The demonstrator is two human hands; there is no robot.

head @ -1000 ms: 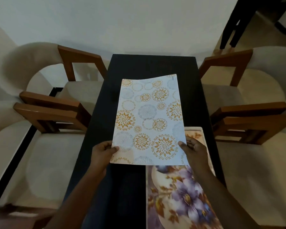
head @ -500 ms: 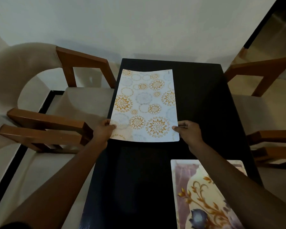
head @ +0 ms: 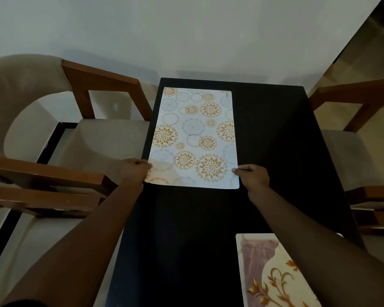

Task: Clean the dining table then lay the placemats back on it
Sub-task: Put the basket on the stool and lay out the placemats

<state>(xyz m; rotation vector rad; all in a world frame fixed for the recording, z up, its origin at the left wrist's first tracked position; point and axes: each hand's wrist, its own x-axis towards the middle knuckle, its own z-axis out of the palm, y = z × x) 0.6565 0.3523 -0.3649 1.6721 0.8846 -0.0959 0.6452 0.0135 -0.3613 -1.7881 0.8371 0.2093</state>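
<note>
A pale blue placemat (head: pixel 194 138) with orange and grey flower circles lies flat on the far left part of the black dining table (head: pixel 275 151). My left hand (head: pixel 134 170) pinches its near left corner. My right hand (head: pixel 252 176) holds its near right corner, fingers on the edge. A second placemat (head: pixel 273 273), cream and pink with gold leaves, lies on the table's near right corner, partly under my right forearm.
Wooden chairs with beige cushions stand on both sides: two on the left (head: pixel 102 138), close to the table edge, and two on the right (head: pixel 350 156). A white wall (head: pixel 186 34) runs behind the table's far end.
Both hands have carried the blue placemat away from me and to the left, from above the floral mat to flat on the far left of the table.
</note>
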